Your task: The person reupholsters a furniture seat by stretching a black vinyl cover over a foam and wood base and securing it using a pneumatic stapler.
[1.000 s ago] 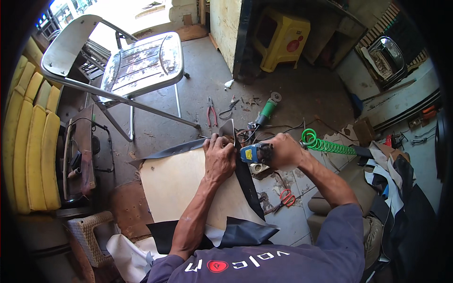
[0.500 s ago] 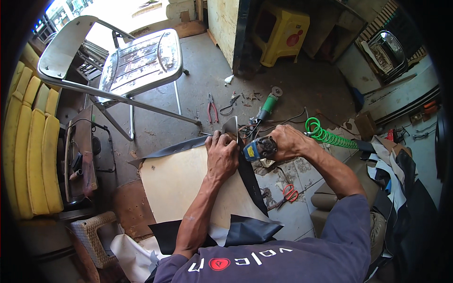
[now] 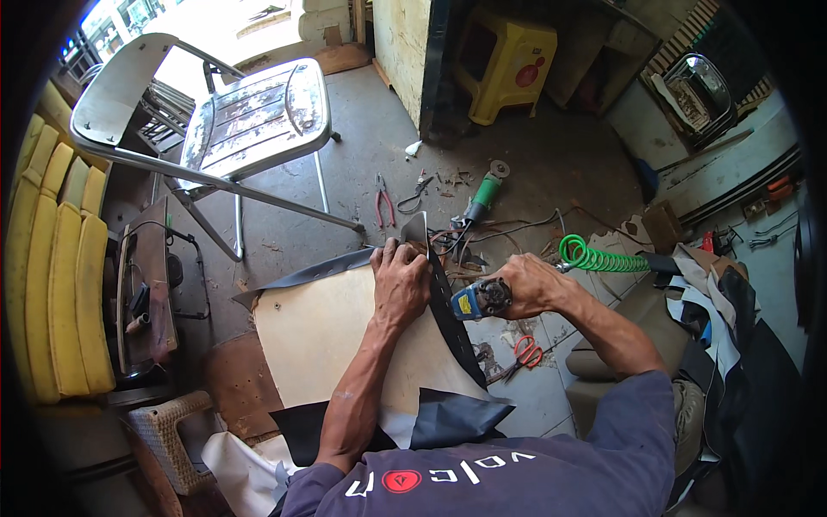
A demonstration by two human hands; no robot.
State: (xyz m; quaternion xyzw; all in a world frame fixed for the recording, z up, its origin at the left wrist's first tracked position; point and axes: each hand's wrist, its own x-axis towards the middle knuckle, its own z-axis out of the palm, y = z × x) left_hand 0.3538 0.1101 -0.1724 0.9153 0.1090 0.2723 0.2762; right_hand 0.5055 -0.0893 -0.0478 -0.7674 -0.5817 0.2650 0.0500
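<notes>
A pale plywood panel (image 3: 319, 332) lies before me, its edges wrapped in black vinyl (image 3: 457, 327). At the panel's far right corner, my left hand (image 3: 401, 280) is closed over the edge, fingers curled on the vinyl. A pointed flap (image 3: 415, 227) of the covering stands up just beyond those fingers. My right hand (image 3: 530, 284) grips a blue and black staple gun (image 3: 481, 299) just right of the panel's right edge. The gun's nose is hard to make out. A green coiled air hose (image 3: 603, 256) runs from behind that hand to the right.
Orange-handled scissors (image 3: 527, 351) lie to the right; red-handled pliers (image 3: 384, 203) and a green angle grinder (image 3: 488, 191) are beyond the panel. A metal folding chair (image 3: 258, 112) stands far left, yellow cushions (image 3: 69, 293) at left, a yellow stool (image 3: 508, 65) at the back. Vinyl scraps (image 3: 732, 336) hang right.
My right hand has brought the staple gun nearer to me along the panel's right edge. My left hand keeps its hold at the corner, with only a slight shift.
</notes>
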